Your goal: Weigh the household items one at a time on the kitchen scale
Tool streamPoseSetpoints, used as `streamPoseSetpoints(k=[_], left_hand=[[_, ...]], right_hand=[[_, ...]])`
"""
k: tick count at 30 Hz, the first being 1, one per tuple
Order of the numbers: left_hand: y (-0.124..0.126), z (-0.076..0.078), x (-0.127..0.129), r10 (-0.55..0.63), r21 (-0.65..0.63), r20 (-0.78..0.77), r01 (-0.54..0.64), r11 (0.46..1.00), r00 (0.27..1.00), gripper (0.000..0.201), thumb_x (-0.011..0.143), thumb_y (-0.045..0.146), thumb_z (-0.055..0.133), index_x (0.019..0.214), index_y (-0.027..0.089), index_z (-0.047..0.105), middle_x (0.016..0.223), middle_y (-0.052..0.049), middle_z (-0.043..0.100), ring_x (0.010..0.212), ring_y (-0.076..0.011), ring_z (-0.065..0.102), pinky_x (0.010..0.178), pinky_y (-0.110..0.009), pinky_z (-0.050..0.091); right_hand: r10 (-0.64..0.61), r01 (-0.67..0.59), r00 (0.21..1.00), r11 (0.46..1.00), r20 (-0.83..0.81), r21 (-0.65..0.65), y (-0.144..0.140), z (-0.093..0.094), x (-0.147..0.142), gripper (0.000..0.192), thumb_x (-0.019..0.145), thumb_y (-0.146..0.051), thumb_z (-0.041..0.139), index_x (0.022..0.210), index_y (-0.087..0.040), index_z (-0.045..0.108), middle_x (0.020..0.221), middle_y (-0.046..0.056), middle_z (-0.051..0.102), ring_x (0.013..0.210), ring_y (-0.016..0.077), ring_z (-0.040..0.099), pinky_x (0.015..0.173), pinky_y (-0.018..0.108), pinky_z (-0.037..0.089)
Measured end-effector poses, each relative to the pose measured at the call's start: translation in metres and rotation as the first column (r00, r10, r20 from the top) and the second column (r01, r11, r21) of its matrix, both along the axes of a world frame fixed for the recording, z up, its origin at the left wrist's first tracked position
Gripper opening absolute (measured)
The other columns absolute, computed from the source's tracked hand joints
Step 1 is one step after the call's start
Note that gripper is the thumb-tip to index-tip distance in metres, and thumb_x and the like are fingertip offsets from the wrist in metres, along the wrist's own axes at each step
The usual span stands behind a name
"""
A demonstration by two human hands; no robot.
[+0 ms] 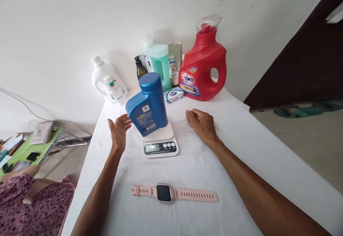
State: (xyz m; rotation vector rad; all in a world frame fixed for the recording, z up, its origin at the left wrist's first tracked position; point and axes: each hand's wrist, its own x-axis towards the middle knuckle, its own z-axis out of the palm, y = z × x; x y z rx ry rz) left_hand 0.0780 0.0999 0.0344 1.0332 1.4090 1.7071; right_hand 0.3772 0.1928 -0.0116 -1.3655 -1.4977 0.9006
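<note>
A blue plastic bottle [150, 109] with a screw cap stands on a white digital kitchen scale [160, 149], its printed label towards me. The scale's grey display is too faint to read. To the left of the bottle is my left hand [119, 130], fingers spread and palm turned towards it. The fingertips come right up to the bottle's lower left side; whether they touch it I cannot tell. My right hand [200, 123] rests on the white cloth right of the scale, fingers curled into a loose fist with nothing visible in it. Nearer me lies a pink-strapped smartwatch [164, 193], laid out flat.
Along the wall stand a white jug [103, 75], a small clear bottle [117, 90], a brown pump bottle [140, 69], a green-liquid jug [160, 55], a Rejoice pack [174, 62] and a red OMO jug [203, 68]. A small box [174, 95] lies before them. Someone in patterned clothing [50, 207] sits left.
</note>
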Motion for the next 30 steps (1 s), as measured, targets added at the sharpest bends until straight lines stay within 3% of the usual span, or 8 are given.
streamPoseSetpoints(k=[3,6,16,30], left_hand=[[-0.001,-0.024,-0.013,0.103,-0.053,-0.018,-0.104,0.993,0.994,0.081,0.086,0.092,0.049,0.101,0.016,0.072,0.096,-0.014,0.076,0.085,-0.024,0.074,0.078,-0.037,0.055],[-0.004,-0.037,-0.016,0.118,-0.06,-0.104,-0.124,0.99,0.988,0.07,0.088,0.082,0.061,0.101,0.014,0.072,0.091,-0.012,0.075,0.08,-0.0221,0.073,0.075,-0.035,0.054],[-0.007,-0.031,-0.012,0.072,-0.061,-0.247,-0.09,0.994,0.966,0.056,0.092,0.072,0.064,0.095,0.017,0.073,0.091,-0.01,0.075,0.078,-0.0207,0.071,0.072,-0.033,0.053],[-0.006,-0.031,-0.013,0.064,-0.077,-0.318,-0.093,0.993,0.946,0.057,0.093,0.073,0.062,0.094,0.017,0.074,0.089,-0.01,0.076,0.078,-0.0218,0.072,0.073,-0.035,0.055]], right_hand=[[0.002,-0.002,1.0,1.0,-0.002,-0.008,-0.001,0.001,-0.001,0.039,0.091,-0.054,0.053,0.069,-0.022,0.059,0.071,0.006,0.07,0.063,0.0183,0.061,0.062,0.031,0.049],[-0.001,0.0,1.0,1.0,-0.01,-0.02,-0.003,0.003,-0.003,0.039,0.09,-0.054,0.054,0.068,-0.022,0.06,0.07,0.006,0.069,0.062,0.0183,0.061,0.062,0.031,0.051],[-0.019,0.018,1.0,0.999,-0.02,-0.047,-0.005,0.005,-0.004,0.036,0.089,-0.051,0.058,0.068,-0.023,0.061,0.07,0.005,0.069,0.062,0.0183,0.06,0.061,0.031,0.053],[0.001,-0.001,1.0,1.0,0.001,-0.004,-0.003,0.001,-0.002,0.041,0.09,-0.057,0.055,0.069,-0.022,0.06,0.067,0.004,0.066,0.061,0.0171,0.059,0.062,0.031,0.049]])
